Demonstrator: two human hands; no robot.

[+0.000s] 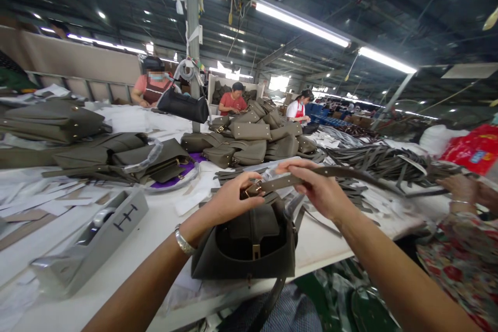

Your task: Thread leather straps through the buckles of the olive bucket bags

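A dark olive handbag (249,264) with a gold clasp stands at the table's front edge, its top gaping. Above it, a long strap (278,183) with small metal holes or studs runs between my hands. My left hand (229,198) pinches the gold buckle (254,188) at the strap's left end. In my right hand (313,187) the strap is held between thumb and fingers, its free length curving off to the right. Another strap piece hangs from the bag over the table edge.
A grey tape dispenser (93,244) marked "H" stands at left. Piled olive bags (249,148) lie behind, more (128,158) at left. Loose straps (377,161) heap at right. A co-worker's hand (462,187) is close at the right; several other people work across the table.
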